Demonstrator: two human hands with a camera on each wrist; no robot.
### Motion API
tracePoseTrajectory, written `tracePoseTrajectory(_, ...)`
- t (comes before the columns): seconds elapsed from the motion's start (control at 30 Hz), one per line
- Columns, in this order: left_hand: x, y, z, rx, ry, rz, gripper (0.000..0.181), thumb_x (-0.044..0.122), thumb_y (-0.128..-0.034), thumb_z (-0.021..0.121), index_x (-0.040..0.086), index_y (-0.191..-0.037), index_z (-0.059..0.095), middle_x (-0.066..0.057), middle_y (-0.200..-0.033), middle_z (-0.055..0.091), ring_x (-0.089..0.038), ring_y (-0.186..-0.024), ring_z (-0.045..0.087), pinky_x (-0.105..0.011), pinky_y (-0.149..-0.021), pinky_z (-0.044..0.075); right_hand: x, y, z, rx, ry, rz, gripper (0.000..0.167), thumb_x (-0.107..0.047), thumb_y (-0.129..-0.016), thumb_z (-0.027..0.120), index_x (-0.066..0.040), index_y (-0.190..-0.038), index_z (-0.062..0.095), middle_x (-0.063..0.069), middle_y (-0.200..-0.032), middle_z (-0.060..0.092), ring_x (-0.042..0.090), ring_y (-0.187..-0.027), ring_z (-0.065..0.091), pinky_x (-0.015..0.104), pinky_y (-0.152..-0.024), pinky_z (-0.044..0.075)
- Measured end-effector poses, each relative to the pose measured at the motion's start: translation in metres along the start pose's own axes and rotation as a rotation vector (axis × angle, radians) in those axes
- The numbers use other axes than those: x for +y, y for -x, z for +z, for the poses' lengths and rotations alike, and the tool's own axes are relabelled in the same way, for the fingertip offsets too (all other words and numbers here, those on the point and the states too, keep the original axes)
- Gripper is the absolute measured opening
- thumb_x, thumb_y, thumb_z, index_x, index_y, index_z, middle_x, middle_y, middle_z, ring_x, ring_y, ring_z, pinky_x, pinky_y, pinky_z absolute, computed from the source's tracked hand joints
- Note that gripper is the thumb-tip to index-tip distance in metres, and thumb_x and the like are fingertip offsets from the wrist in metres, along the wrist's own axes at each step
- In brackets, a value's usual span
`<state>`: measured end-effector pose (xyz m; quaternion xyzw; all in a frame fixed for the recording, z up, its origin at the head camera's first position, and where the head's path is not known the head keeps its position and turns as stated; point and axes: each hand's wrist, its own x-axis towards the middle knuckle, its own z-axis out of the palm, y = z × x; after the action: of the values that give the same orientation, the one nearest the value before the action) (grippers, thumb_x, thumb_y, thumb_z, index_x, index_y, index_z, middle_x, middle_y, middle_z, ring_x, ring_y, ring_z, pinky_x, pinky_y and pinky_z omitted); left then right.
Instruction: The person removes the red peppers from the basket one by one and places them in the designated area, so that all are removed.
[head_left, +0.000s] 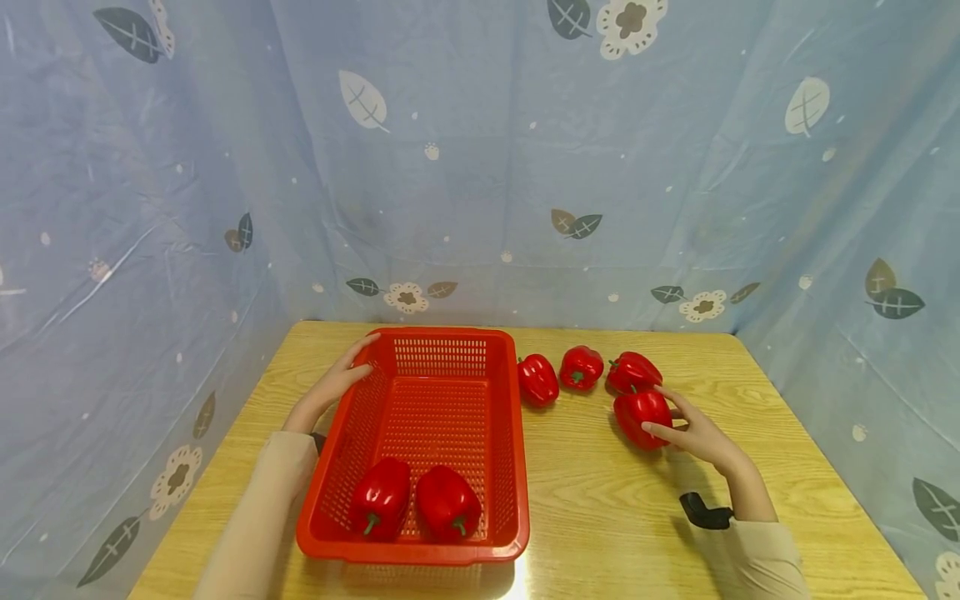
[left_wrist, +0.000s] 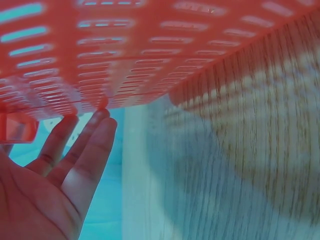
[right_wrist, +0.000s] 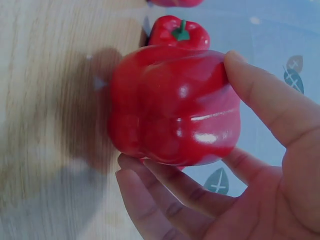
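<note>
My right hand (head_left: 701,433) holds a red bell pepper (head_left: 642,419) by its sides on the right of the table. In the right wrist view, the thumb lies on one side of this glossy pepper (right_wrist: 172,107) and the fingers curve along the other. Whether it touches the table I cannot tell. My left hand (head_left: 333,387) holds the left rim of a red plastic basket (head_left: 517,433) near its far corner, thumb over the rim. The left wrist view shows its fingertips (left_wrist: 102,122) against the outer slotted wall. Two red peppers (head_left: 381,497) lie at the basket's near end.
Right of the basket lie a pepper (head_left: 537,381), another pepper (head_left: 581,367) and a third pepper (head_left: 633,372), which is just behind the held one. A light wooden table (head_left: 592,517) carries everything. Blue patterned curtains (head_left: 487,167) hang behind and at both sides.
</note>
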<state>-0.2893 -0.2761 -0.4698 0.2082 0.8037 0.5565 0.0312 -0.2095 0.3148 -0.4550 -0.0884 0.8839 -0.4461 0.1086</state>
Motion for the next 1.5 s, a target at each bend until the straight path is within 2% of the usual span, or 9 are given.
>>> tracePoseTrajectory(0.2, 0.000, 0.000, 0.000, 0.000, 0.007, -0.001, 0.058, 0.002, -0.0947, 0.040, 0.009, -0.148, 0.019, -0.019, -0.151, 0.017, -0.040, -0.124, 0.035, -0.021, -0.088, 0.039, 0.000, 0.002, 0.000, 0.003, 0.032, 0.015, 0.076, -0.030, -0.090, 0.059, -0.001, -0.147, 0.017, 0.038, -0.132, 0.036, 0.034, -0.097, 0.060, 0.043, -0.076, 0.053)
tracePoseTrajectory(0.27, 0.000, 0.000, 0.000, 0.001, 0.008, 0.000, 0.058, 0.002, -0.0947, 0.040, 0.009, -0.148, 0.019, -0.019, -0.151, 0.016, -0.040, -0.125, 0.035, -0.024, -0.089, 0.039, 0.000, 0.002, 0.000, 0.010, 0.041, 0.020, 0.075, -0.031, -0.090, 0.058, 0.000, -0.146, 0.019, 0.037, -0.131, 0.038, 0.035, -0.099, 0.059, 0.044, -0.077, 0.053)
tracePoseTrajectory(0.43, 0.001, 0.001, 0.001, 0.007, -0.001, -0.003, 0.058, 0.002, -0.0947, 0.041, 0.009, -0.148, 0.019, -0.018, -0.152, 0.015, -0.039, -0.127, 0.033, -0.040, -0.096, 0.034, 0.001, 0.004, 0.000, 0.026, 0.067, 0.034, 0.074, -0.032, -0.090, 0.058, 0.002, -0.144, 0.021, 0.037, -0.129, 0.040, 0.042, -0.107, 0.053, 0.043, -0.077, 0.053)
tracePoseTrajectory(0.5, 0.002, 0.001, 0.001, 0.004, 0.001, -0.005, 0.058, 0.003, -0.0950, 0.041, 0.009, -0.148, 0.019, -0.018, -0.152, 0.015, -0.039, -0.127, 0.032, -0.042, -0.096, 0.033, 0.001, 0.005, -0.001, 0.031, 0.078, 0.040, 0.074, -0.033, -0.090, 0.058, 0.002, -0.144, 0.021, 0.038, -0.129, 0.039, 0.044, -0.109, 0.051, 0.043, -0.077, 0.052)
tracePoseTrajectory(0.7, 0.002, 0.002, 0.000, 0.000, 0.034, -0.014, 0.058, 0.002, -0.0949, 0.040, 0.010, -0.149, 0.018, -0.020, -0.150, 0.018, -0.041, -0.121, 0.037, -0.024, -0.086, 0.042, 0.002, 0.006, -0.004, 0.041, 0.113, 0.027, 0.074, -0.033, -0.090, 0.058, 0.002, -0.144, 0.022, 0.036, -0.129, 0.042, 0.044, -0.109, 0.050, 0.043, -0.077, 0.052)
tracePoseTrajectory(0.8, 0.001, 0.001, 0.000, -0.002, 0.045, -0.015, 0.059, 0.002, -0.0949, 0.040, 0.010, -0.149, 0.018, -0.020, -0.149, 0.019, -0.041, -0.120, 0.037, -0.019, -0.083, 0.043, 0.002, 0.005, -0.006, 0.042, 0.119, 0.020, 0.074, -0.033, -0.090, 0.059, 0.003, -0.144, 0.022, 0.035, -0.129, 0.043, 0.044, -0.108, 0.052, 0.043, -0.077, 0.052)
tracePoseTrajectory(1.17, 0.001, 0.003, 0.000, -0.010, 0.061, -0.009, 0.059, 0.003, -0.0949, 0.039, 0.010, -0.149, 0.017, -0.022, -0.148, 0.021, -0.041, -0.120, 0.038, -0.021, -0.083, 0.044, -0.013, -0.002, -0.012, 0.060, 0.141, -0.026, 0.071, -0.034, -0.090, 0.058, 0.002, -0.143, 0.026, 0.035, -0.132, 0.040, 0.051, -0.113, 0.046, 0.051, -0.083, 0.048)
tracePoseTrajectory(1.5, -0.001, 0.001, 0.000, -0.009, 0.058, -0.011, 0.058, 0.002, -0.0946, 0.039, 0.010, -0.148, 0.018, -0.023, -0.145, 0.024, -0.040, -0.115, 0.040, -0.020, -0.082, 0.045, -0.034, -0.012, -0.011, 0.077, 0.168, -0.087, 0.069, -0.035, -0.091, 0.056, 0.003, -0.142, 0.027, 0.032, -0.130, 0.042, 0.051, -0.115, 0.044, 0.054, -0.085, 0.046)
